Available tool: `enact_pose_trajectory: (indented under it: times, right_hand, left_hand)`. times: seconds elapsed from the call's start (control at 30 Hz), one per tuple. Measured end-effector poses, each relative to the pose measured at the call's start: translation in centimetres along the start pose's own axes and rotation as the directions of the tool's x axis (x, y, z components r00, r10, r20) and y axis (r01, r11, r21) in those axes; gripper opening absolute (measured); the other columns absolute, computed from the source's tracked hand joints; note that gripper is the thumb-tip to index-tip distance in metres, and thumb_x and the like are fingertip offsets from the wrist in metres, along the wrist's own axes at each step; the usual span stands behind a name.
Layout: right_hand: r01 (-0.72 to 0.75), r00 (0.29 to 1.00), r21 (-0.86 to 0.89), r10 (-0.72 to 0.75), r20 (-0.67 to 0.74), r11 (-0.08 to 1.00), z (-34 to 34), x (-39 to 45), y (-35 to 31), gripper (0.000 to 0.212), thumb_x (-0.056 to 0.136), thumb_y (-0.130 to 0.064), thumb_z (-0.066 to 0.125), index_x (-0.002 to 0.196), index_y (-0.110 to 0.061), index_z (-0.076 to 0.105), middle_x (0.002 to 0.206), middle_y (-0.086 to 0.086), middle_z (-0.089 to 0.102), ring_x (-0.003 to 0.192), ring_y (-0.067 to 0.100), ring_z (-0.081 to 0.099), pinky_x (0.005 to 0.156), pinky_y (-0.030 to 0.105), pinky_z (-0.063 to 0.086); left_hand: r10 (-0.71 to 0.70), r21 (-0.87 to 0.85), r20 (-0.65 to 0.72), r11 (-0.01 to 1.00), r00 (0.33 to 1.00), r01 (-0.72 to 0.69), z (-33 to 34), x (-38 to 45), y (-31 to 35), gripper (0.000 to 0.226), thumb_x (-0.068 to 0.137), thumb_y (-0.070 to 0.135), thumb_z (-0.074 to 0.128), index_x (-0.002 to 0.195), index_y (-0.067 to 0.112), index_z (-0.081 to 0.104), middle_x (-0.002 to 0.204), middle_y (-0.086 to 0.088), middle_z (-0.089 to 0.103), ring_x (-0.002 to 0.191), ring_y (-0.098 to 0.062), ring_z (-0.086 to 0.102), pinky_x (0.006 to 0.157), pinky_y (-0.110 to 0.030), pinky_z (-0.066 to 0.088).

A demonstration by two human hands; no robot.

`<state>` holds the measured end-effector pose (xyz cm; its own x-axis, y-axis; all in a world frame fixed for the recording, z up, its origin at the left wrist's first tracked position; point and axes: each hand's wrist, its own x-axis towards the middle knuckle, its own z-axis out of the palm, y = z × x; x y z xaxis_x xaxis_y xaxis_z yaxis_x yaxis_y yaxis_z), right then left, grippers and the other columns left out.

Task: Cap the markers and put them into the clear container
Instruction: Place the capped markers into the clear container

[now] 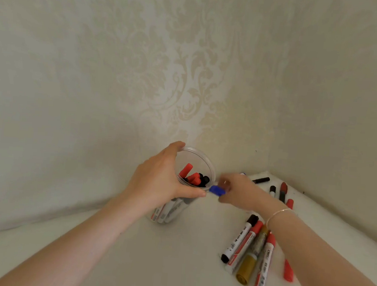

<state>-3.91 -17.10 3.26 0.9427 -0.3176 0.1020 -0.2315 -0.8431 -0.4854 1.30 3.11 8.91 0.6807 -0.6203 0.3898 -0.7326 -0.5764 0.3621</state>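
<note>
Fingers [192,192] of our left hand [157,181] curl round the rim of the clear container [204,161], steadying it upright on the bench [149,265]. Our right hand [235,190] pinches a blue-capped marker [217,190] just beside the rim, its barrel hidden behind the hand. More markers [249,248] lie loose by our right forearm. We judge each marker light, stiff and smooth, so a mid-barrel pinch suits best, and the thin plastic container looks tippy enough to need holding.

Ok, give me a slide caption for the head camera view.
Left hand steadies the clear container while right hand brings a blue-capped marker to its rim.
</note>
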Motion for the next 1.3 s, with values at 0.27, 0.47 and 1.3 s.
enact_pose_trajectory:
  times: [0.27,0.47,1.3]
  right_hand:
    - [0.495,0.821,0.829,0.173,-0.544,0.260,-6.8,-3.9,-3.5,0.045,0.090,0.002,0.057,0.126,-0.022,0.047,0.096,0.022,0.068,0.097,0.027,0.069,0.078,0.039,0.058]
    - [0.520,0.796,0.767,0.111,-0.595,0.376,-5.4,-4.4,-7.0,0.040,0.085,0.002,0.063,0.114,-0.020,0.047,0.105,0.019,0.061,0.085,0.024,0.071,0.074,0.040,0.059]
    - [0.011,1.000,-0.478,-0.003,0.017,0.878,3.5,6.4,2.8,0.037,0.085,-0.003,0.046,0.113,-0.017,0.066,0.113,0.006,0.063,0.103,0.025,0.059,0.085,0.033,0.047]
  left_hand:
    - [0.028,-0.019,-0.023,0.999,0.999,-0.029,0.1,-0.3,0.2,0.118,0.046,0.070,0.080,0.145,0.036,0.024,0.143,0.018,0.044,0.129,-0.009,0.047,0.097,-0.030,0.041]
    - [0.054,-0.040,-0.032,0.998,0.998,-0.055,0.1,-0.2,0.7,0.119,0.046,0.070,0.079,0.145,0.034,0.024,0.144,0.017,0.044,0.125,-0.011,0.050,0.096,-0.031,0.045]
    - [-0.068,-0.291,-0.116,0.956,0.991,0.031,-2.2,1.1,-4.7,0.123,0.032,0.070,0.081,0.141,0.040,0.032,0.130,0.031,0.047,0.123,0.007,0.043,0.081,-0.042,0.057]
